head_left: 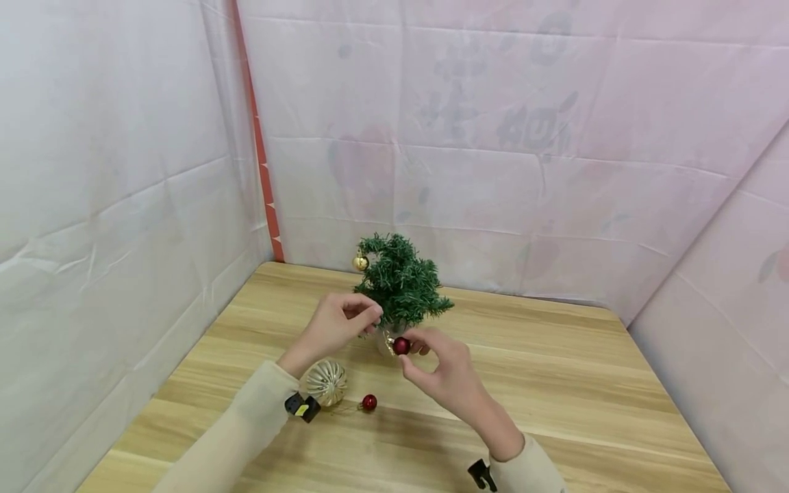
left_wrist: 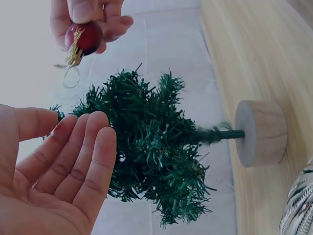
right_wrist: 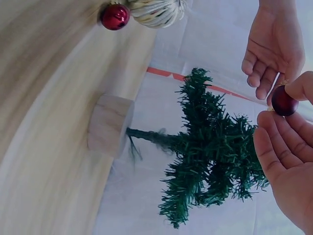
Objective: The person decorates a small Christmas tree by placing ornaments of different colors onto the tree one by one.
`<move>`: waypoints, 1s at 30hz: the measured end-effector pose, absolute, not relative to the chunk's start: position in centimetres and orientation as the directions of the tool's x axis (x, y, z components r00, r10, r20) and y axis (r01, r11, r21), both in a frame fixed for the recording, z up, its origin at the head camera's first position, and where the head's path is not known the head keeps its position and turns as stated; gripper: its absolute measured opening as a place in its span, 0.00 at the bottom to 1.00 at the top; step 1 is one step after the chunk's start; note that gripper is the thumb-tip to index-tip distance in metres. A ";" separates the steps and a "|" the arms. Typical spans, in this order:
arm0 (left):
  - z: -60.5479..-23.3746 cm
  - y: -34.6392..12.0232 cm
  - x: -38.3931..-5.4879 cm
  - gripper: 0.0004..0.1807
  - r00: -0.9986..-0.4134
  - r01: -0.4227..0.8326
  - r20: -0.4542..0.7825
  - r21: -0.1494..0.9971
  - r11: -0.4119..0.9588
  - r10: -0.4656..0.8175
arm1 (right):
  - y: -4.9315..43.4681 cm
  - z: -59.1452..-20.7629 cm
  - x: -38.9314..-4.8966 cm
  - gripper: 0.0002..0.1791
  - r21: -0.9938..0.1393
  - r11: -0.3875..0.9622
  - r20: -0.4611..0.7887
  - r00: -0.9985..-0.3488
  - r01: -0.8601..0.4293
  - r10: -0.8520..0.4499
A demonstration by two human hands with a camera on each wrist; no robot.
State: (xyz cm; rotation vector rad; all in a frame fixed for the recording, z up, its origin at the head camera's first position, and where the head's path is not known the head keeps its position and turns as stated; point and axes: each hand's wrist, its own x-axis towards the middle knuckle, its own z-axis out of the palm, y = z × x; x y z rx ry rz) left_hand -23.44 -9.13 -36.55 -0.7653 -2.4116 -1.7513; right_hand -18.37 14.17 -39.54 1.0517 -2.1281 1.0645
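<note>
A small artificial Christmas tree (head_left: 401,281) with green needles stands upright on a round wooden base (left_wrist: 264,132). At the tree's near side my left hand (head_left: 339,325) pinches the tip of a branch (left_wrist: 55,110) between thumb and index finger. My right hand (head_left: 446,370) holds a dark red ball ornament (head_left: 401,346) by thumb and fingertips. From its gold cap hangs a thin gold loop (left_wrist: 72,77), free of the branch in the left wrist view. A gold ball (head_left: 360,262) hangs at the tree's upper left.
On the table by my left wrist lie a large ribbed champagne-coloured ornament (head_left: 327,382) and a smaller shiny red ball (head_left: 368,402). Pale cloth walls (head_left: 493,171) enclose the wooden table (head_left: 567,370) at the back and sides.
</note>
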 end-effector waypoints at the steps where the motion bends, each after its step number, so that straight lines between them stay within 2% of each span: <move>1: -36.5 -9.1 -23.4 0.12 -0.871 0.430 0.336 0.874 0.226 0.357 | 14.2 -39.5 -18.4 0.18 -0.415 0.385 0.731 -0.554 -0.824 -0.399; 7: -36.4 -8.8 -23.0 0.15 -0.863 0.431 0.334 0.878 0.207 0.380 | 14.3 -39.0 -18.7 0.17 -0.392 0.410 0.767 -0.539 -0.824 -0.349; 14: -36.1 -8.4 -22.5 0.16 -0.854 0.432 0.307 0.868 0.245 0.420 | 14.4 -38.6 -18.9 0.16 -0.379 0.434 0.797 -0.527 -0.817 -0.295; 21: -36.1 -8.2 -22.3 0.11 -0.842 0.419 0.294 0.884 0.206 0.452 | 14.3 -38.5 -19.2 0.16 -0.369 0.435 0.818 -0.510 -0.821 -0.268; 30: -36.1 -8.0 -22.2 0.09 -0.826 0.440 0.321 0.881 0.174 0.463 | 14.2 -38.7 -19.4 0.17 -0.357 0.437 0.829 -0.496 -0.825 -0.258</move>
